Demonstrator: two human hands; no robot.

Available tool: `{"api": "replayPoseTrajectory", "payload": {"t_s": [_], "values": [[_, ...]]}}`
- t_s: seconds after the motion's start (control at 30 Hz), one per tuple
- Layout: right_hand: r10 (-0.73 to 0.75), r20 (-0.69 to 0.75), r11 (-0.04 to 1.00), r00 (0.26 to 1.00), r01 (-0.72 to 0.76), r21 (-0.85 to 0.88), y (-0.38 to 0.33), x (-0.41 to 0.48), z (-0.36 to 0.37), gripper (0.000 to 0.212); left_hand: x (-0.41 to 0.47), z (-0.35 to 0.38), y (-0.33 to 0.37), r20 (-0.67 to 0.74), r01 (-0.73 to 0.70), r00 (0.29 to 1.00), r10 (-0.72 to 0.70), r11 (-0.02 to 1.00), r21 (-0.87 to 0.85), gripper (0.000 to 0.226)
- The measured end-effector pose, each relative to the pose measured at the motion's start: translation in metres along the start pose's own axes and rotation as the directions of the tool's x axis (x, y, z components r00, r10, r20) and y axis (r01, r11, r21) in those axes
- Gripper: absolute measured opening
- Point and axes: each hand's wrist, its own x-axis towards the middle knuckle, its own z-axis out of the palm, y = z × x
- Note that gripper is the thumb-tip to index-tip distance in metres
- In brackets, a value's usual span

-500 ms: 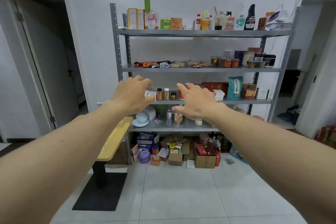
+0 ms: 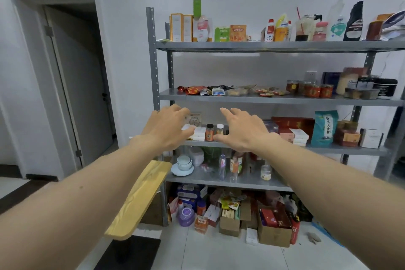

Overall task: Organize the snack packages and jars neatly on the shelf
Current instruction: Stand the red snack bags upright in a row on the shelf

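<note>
First: Closer now than half a second back. The shelf (image 2: 274, 100) fills more of the view and sits further right, and both hands have risen with it toward the third tier.

Second: What are the hands doing?

First: The left hand (image 2: 168, 127) is empty, fingers spread and loosely bent, in front of the white boxes (image 2: 199, 135) at that tier's left end. The right hand (image 2: 243, 129) is the same, spread and holding nothing, just right of the small bottles (image 2: 209, 132). Whether either hand touches anything, I cannot tell.

Second: Why hold them out like that?

First: I judge it a reach, with the palms down, ready to gather.

Second: And the goods?

First: The snack packages (image 2: 219, 91) lie scattered flat along the left and middle of the second tier, just above the fingertips. The jars (image 2: 315, 90) stand bunched toward its right. Nothing looks sorted yet, and the strewn packets seem the first job.
</note>
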Motion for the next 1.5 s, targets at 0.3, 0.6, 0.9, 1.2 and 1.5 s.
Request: {"api": "replayPoseTrajectory", "payload": {"t_s": [0.3, 0.6, 0.9, 1.2, 1.5], "values": [[-0.048, 0.033, 0.998, 0.998, 0.046, 0.050, 0.038, 0.161, 0.070, 0.083, 0.144, 0.076, -0.039, 0.042, 0.061, 0.997, -0.061, 0.998, 0.020, 0.054], [-0.065, 0.008, 0.998, 0.998, 0.065, 0.017, 0.054, 0.333, 0.143, 0.083, 0.293, 0.167, -0.121, -0.007, 0.027, 1.000, -0.026, 0.999, 0.024, 0.054], [-0.065, -0.004, 0.997, 0.998, 0.065, 0.030, 0.070, 0.510, 0.199, 0.076, 0.444, 0.233, -0.201, -0.003, 0.043, 0.999, -0.043, 0.999, 0.015, 0.054], [-0.120, -0.039, 0.989, 0.992, 0.123, 0.079, 0.094, 0.686, 0.276, 0.072, 0.581, 0.328, -0.260, -0.026, 0.081, 0.996, -0.081, 0.997, 0.015, 0.053], [-0.112, 0.065, 0.967, 0.992, 0.093, 0.237, 0.114, 0.852, 0.324, 0.078, 0.719, 0.397, -0.322, 0.032, 0.227, 0.974, -0.225, 0.973, -0.046, 0.056]]}}
